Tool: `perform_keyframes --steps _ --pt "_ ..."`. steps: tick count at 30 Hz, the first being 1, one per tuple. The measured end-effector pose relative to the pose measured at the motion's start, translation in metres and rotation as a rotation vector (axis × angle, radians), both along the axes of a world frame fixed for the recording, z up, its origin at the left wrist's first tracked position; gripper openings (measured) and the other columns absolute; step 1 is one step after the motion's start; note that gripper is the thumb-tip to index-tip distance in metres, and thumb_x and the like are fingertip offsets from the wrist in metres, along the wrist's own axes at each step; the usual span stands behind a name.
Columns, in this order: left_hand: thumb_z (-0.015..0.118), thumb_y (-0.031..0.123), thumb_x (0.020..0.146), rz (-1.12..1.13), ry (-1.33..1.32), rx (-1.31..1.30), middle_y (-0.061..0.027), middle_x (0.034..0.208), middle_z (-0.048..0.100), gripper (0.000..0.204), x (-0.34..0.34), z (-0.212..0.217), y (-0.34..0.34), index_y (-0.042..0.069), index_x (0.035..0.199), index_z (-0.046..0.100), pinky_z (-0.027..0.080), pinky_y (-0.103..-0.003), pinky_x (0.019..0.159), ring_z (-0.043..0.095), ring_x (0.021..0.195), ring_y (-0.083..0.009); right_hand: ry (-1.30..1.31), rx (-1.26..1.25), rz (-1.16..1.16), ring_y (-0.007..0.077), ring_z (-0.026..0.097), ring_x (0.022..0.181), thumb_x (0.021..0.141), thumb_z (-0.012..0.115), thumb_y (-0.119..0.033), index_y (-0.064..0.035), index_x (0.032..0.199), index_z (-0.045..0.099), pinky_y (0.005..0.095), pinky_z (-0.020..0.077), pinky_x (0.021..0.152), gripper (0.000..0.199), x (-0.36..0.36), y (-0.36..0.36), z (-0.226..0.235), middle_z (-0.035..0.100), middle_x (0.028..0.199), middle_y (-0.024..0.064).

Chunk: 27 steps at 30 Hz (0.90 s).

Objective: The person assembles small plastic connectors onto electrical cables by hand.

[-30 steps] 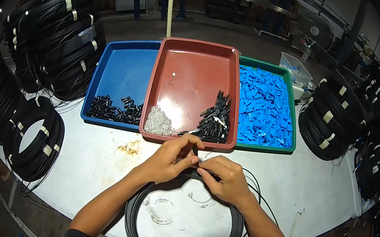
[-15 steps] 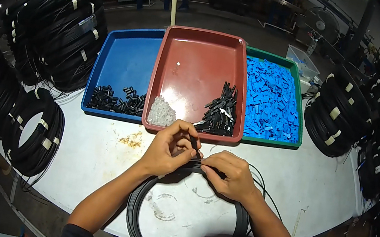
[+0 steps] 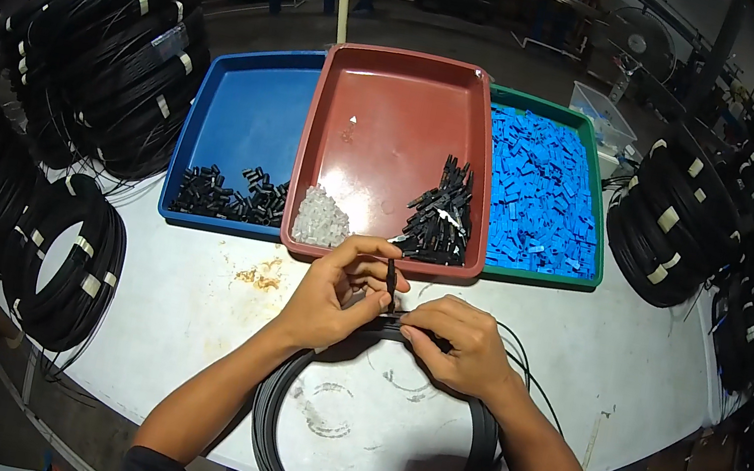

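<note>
A large coil of black cable (image 3: 268, 408) lies before me, its lower part reaching past the table's near edge. Over the coil's top, my left hand (image 3: 325, 302) is closed on a slender black connector piece (image 3: 391, 280), which stands nearly upright between the fingers. My right hand (image 3: 458, 346) is closed beside it, thumb and fingertips pinching a thin black cable at the coil. Whether the cable's tip touches the connector piece cannot be made out. Loose cable loops (image 3: 530, 369) curve out beyond my right hand.
Behind my hands stand a blue tray (image 3: 249, 102) with short black sleeves, a red tray (image 3: 400, 103) with clear caps and black connector pieces, and a green tray (image 3: 594, 208) of blue clips. Taped cable coils (image 3: 81, 284) flank the white table (image 3: 174, 301) on both sides.
The black connector piece in my left hand has tipped more upright, and its top shows above the fingers. My left fingers have opened slightly around it; my right hand stays almost in place.
</note>
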<state>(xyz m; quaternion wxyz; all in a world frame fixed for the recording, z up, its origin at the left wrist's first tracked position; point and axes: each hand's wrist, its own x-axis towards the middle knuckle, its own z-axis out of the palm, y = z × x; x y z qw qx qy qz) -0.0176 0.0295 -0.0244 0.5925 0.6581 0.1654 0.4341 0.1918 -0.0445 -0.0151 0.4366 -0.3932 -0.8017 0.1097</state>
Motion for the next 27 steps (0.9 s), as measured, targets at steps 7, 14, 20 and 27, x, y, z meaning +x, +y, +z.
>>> perform_keyframes --steps 7,14,20,27 --pt "0.065 -0.004 0.095 -0.025 -0.048 -0.052 -0.0096 0.112 0.067 0.039 0.0002 -0.0021 -0.0008 0.001 0.133 0.058 0.056 -0.031 0.095 0.069 0.109 -0.0171 0.004 -0.023 -0.004 0.0284 0.068 0.077 0.082 0.075 -0.003 -0.0018 0.091 0.073 0.0384 0.0548 0.071 0.009 -0.0005 -0.0012 0.0023 0.072 0.087 0.0108" --pt "0.065 -0.003 0.095 0.097 0.181 0.144 -0.0108 0.111 0.065 0.039 -0.0003 0.0037 -0.0038 -0.003 0.133 0.057 0.058 -0.029 0.088 0.074 0.096 -0.0198 0.038 -0.035 -0.009 0.0278 0.069 0.078 0.082 0.075 -0.002 -0.0016 0.093 0.073 0.0373 0.0555 0.07 0.011 -0.0001 -0.0009 0.0002 0.072 0.087 0.0104" --pt "0.068 -0.003 0.093 0.094 0.183 0.17 -0.0106 0.111 0.065 0.035 -0.0015 0.0019 -0.0024 -0.005 0.126 0.058 0.058 -0.026 0.084 0.074 0.095 -0.0172 0.034 -0.02 0.001 0.0277 0.069 0.078 0.082 0.076 -0.002 -0.0012 0.095 0.074 0.0374 0.0559 0.071 0.013 0.0005 -0.0004 0.0001 0.071 0.09 0.0113" --pt "0.072 -0.003 0.089 0.127 0.153 0.145 -0.0097 0.109 0.067 0.036 -0.0011 -0.0013 -0.0029 -0.004 0.121 0.058 0.057 -0.027 0.085 0.071 0.097 -0.0147 0.051 -0.036 -0.022 0.0272 0.069 0.077 0.082 0.077 -0.002 -0.0014 0.096 0.074 0.0358 0.056 0.07 0.014 -0.0011 -0.0029 0.0024 0.071 0.09 0.011"
